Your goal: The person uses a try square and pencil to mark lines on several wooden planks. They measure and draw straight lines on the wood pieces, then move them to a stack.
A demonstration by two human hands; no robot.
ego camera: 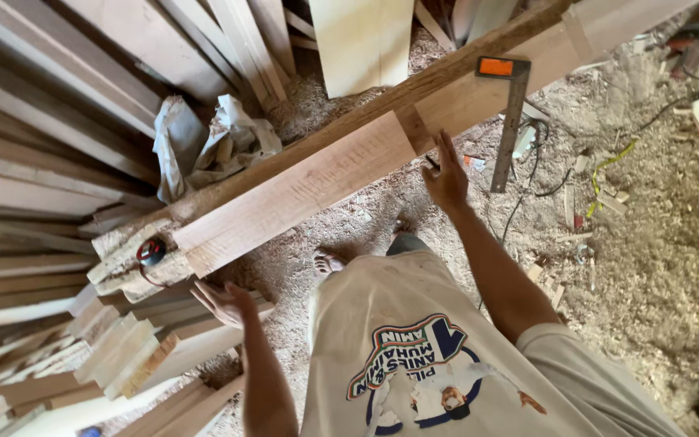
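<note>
Right hand (446,180) rests on the plank's (301,190) edge, fingers pinched on a small dark pencil (432,163) at the cross mark. The plank lies slanted over a rough beam (135,263). Left hand (222,302) hangs open below the plank's near end, fingers spread, empty. A square (509,113) sits on the plank beyond; a tape measure (151,252) lies on the beam.

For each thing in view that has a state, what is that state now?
Plank: lying flat on a rough beam.
Try square: hooked on the plank's edge, blade hanging down.
Tape measure: resting on the beam end.
Right hand: touching the plank edge.
Left hand: open, empty.
</note>
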